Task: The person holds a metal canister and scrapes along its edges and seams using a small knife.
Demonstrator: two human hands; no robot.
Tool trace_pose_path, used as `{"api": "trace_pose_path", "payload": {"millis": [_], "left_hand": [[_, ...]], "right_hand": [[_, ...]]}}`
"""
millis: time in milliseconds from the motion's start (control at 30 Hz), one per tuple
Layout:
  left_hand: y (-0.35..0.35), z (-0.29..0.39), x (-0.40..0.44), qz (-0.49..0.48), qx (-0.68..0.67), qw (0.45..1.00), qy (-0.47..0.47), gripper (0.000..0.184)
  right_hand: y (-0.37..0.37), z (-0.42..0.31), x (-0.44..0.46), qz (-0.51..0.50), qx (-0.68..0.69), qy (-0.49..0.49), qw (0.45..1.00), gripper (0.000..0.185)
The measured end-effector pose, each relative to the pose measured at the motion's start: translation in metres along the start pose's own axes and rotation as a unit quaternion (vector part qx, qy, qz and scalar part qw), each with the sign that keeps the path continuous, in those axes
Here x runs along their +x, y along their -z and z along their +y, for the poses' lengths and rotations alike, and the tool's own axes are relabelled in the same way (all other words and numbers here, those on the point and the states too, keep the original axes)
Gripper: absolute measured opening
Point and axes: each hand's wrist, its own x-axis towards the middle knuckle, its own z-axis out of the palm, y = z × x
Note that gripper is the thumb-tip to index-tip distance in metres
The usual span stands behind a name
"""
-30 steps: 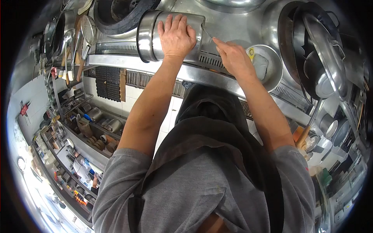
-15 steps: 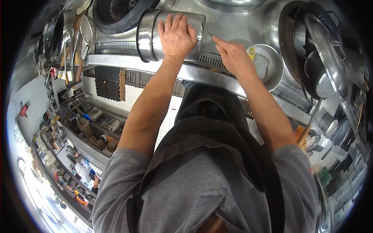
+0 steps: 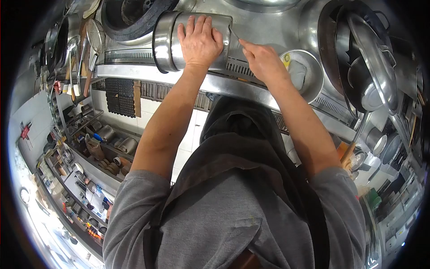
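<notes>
A stainless steel pot (image 3: 174, 47) lies on its side on the steel counter, its base end facing right. My left hand (image 3: 199, 45) rests flat on the pot's curved wall with the fingers spread. Closed around a thin knife-like metal tool (image 3: 234, 33), my right hand (image 3: 265, 63) has its index finger stretched along it. The tool's tip is at the edge of the pot's base; its handle is hidden in the hand. Just right of that hand is a round metal bowl (image 3: 316, 74) holding a greyish cloth-like piece (image 3: 297, 74) and something yellow.
A dark burner ring (image 3: 117, 28) sits behind the pot at left. Stacked woks and lids (image 3: 374, 58) stand at right. A strainer (image 3: 95, 36) and other utensils hang at left. The counter's steel front edge (image 3: 237, 87) runs before me; shelves with kitchenware are below left.
The whole view has shifted slightly, so everything appears a little further left. My left hand stays on the pot, and the tool in my right hand remains at its base edge.
</notes>
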Motion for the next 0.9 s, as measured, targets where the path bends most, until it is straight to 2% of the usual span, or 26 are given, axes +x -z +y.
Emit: {"api": "trace_pose_path", "payload": {"millis": [133,200,233,300,400,500,733,900], "left_hand": [[0.001,0.001,0.001,-0.004,0.003,1.000,0.003,0.031],[0.006,0.000,-0.002,0.009,-0.007,1.000,-0.008,0.031],[0.005,-0.001,0.003,0.019,-0.004,1.000,-0.013,0.031],[0.004,-0.001,-0.002,0.009,-0.023,1.000,-0.003,0.031],[0.003,0.000,-0.005,0.005,-0.016,1.000,0.002,0.031],[0.002,-0.001,-0.005,0.007,-0.016,1.000,0.007,0.030],[0.000,-0.001,-0.004,0.016,-0.005,1.000,0.002,0.030],[-0.002,-0.002,-0.005,0.018,-0.009,1.000,0.001,0.030]], "right_hand": [[-0.016,0.015,0.016,0.046,-0.017,0.027,0.998,0.034],[-0.015,0.016,0.033,0.040,-0.018,-0.037,0.998,0.033],[-0.014,0.016,0.035,0.049,-0.017,-0.030,0.998,0.033],[-0.020,0.018,0.021,0.116,0.013,0.001,0.993,0.033],[0.002,0.011,-0.004,0.052,0.014,-0.011,0.999,0.033],[-0.001,0.016,-0.015,0.054,0.025,0.045,0.997,0.033],[-0.003,0.015,-0.013,0.051,0.016,0.057,0.997,0.033],[0.008,0.019,-0.004,-0.002,-0.047,0.083,0.995,0.033]]}}
